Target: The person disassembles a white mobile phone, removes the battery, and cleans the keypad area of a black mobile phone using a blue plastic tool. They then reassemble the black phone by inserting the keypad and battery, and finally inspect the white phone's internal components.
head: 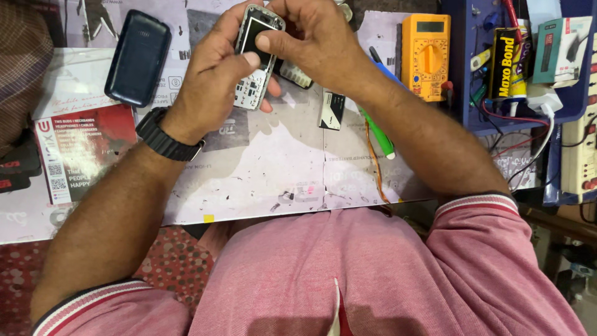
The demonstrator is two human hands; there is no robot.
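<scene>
While both our hands are raised over the far middle of the tabletop [261, 168], they share one object: a small opened-up phone body [256, 53] with a dark screen at its upper end and a pale keypad board below. Our left hand [214, 81], with a black wristwatch [166, 134] on its wrist, cradles the phone body from the left and underneath, its grip clenched around the lower half, thumb lying across the front. Our right hand [317, 40] comes in from the right and above, its grip pinching the upper part of the phone body, thumb pressed on the screen edge; the fingers behind are hidden. The phone body is held tilted, off the tabletop, directly between the two hands. Just right of it, partly under the right hand, lies a pale ridged part [297, 76] we cannot identify. A small black-and-white battery [333, 110] lies flat near the right wrist. Left of the hands rests a dark blue phone back cover [138, 57], well apart from the work. A yellow multimeter [425, 57] sits at the far right, with a green-handled tool [378, 138] under the right forearm. A blue tray [479, 118] of oddments stands further right, beside a white power strip [579, 155].
</scene>
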